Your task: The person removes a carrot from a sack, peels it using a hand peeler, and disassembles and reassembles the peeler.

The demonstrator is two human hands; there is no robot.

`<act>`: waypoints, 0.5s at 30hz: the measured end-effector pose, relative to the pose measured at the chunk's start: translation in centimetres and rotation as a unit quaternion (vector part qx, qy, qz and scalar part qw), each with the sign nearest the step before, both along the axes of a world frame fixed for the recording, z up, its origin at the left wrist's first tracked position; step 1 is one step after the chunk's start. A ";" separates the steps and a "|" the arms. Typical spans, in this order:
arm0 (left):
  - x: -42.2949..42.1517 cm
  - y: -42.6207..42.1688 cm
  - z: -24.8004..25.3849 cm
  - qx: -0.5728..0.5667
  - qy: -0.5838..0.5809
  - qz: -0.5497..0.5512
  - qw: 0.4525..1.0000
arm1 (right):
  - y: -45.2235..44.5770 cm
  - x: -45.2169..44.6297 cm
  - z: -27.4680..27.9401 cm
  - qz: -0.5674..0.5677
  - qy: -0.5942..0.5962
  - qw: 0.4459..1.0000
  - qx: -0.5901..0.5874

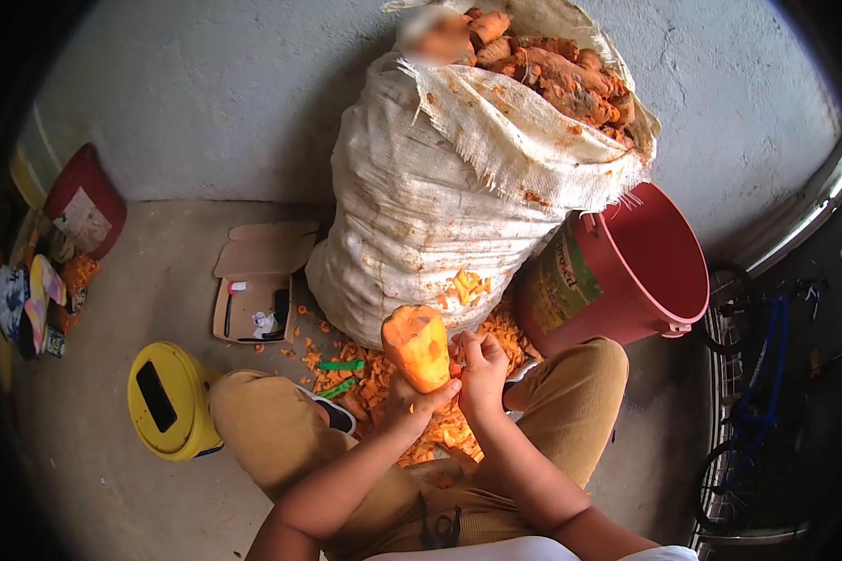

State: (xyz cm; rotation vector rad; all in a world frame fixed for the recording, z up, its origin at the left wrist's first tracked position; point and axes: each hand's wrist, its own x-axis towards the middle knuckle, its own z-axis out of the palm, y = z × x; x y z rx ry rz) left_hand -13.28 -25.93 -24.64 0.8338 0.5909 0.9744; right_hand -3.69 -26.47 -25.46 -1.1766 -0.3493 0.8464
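Observation:
A thick orange carrot [417, 348], largely peeled and with a few darker patches, stands upright in my left hand [419, 404], whose fingers wrap its lower end. Close beside it on the right, my right hand [482, 372] is closed in a pinch. A bit of red shows at its fingers, but what it holds is mostly hidden. Below both hands, orange peelings [454, 432] are heaped on the floor between my legs. Two slim green things [340, 365] lie on the left part of the heap.
A tall white woven sack [421, 206] filled with unpeeled carrots [571, 79] stands ahead. Right of it is a red bucket [617, 280]. On the left are an open cardboard box [239, 318] and a yellow bucket with a phone [156, 395] on its lid. A bicycle [762, 393] stands far right.

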 end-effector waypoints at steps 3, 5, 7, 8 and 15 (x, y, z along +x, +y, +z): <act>0.1 -0.1 -0.8 -0.002 -0.007 0.019 1.000 | 0.0 -0.4 0.5 -0.027 -0.058 0.998 -0.015; 0.2 -0.3 -0.6 -0.016 -0.009 0.031 0.999 | 0.0 -0.8 1.4 -0.053 -0.083 0.994 -0.045; 0.2 -0.4 -0.5 -0.022 -0.009 0.032 0.999 | 0.2 -0.8 0.8 -0.073 -0.118 0.990 -0.039; 0.1 -0.4 -0.5 -0.021 -0.009 0.029 0.999 | 0.2 -0.8 0.7 -0.083 -0.136 0.987 -0.037; 0.4 -0.6 -1.3 0.004 -0.023 0.032 0.999 | 0.3 -0.7 1.2 -0.099 -0.173 0.977 -0.079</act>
